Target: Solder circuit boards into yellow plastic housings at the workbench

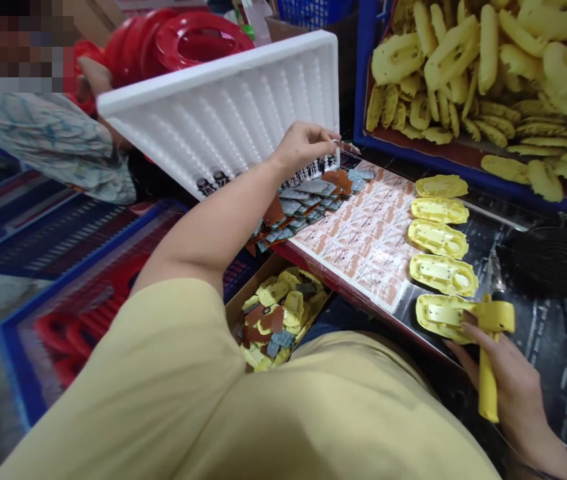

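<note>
My left hand (303, 143) reaches out to the tilted white foam tray (223, 107), fingers pinched on a small part I cannot name, just above a heap of small circuit boards (303, 200). My right hand (508, 380) grips a yellow hand tool (489, 353) whose head rests on the nearest yellow plastic shell (441, 317). Several more yellow shells (438, 237) lie in a row beside a patterned sheet (363, 233) on the dark table.
A blue crate (363, 73) at the back right is piled with yellow shells. A cardboard box (278, 317) of yellow and brown scraps sits below the table. Another person's sleeve (48, 140) and red plastic rings (183, 40) are at the left. A black fan grille (553, 257) sits on the right.
</note>
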`<state>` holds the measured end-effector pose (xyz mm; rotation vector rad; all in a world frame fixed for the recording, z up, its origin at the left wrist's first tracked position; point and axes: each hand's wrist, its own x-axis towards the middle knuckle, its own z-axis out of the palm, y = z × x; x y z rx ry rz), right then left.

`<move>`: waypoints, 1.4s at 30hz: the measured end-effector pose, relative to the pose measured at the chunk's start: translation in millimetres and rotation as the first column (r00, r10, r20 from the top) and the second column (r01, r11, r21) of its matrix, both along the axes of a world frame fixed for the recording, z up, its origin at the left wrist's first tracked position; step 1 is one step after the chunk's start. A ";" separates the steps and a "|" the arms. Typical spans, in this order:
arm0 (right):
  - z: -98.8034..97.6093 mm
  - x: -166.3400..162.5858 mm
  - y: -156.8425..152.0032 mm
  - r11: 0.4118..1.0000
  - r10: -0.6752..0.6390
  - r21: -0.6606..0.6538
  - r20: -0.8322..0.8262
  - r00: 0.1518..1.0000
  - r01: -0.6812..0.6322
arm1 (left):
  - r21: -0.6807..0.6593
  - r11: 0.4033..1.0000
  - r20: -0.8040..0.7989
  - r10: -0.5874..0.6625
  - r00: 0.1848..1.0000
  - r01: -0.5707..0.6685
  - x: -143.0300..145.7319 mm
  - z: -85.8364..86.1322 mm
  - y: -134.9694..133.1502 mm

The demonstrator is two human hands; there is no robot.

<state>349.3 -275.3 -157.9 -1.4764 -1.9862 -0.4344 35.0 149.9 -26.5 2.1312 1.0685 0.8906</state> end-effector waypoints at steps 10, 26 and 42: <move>40.8 -50.4 24.5 0.993 -0.059 0.052 -0.543 0.838 0.104 | -0.678 0.444 0.598 -0.129 0.791 0.585 97.7 -50.3 -200.7; 41.5 -62.3 16.8 0.946 -0.201 0.136 -0.464 0.863 0.294 | -0.468 0.651 0.648 -0.207 0.733 0.597 117.9 -60.2 -251.0; 25.5 12.5 0.8 0.955 -0.086 -0.296 -0.264 0.961 0.004 | -0.090 0.759 -0.111 -0.651 0.751 0.645 102.5 -64.6 -215.5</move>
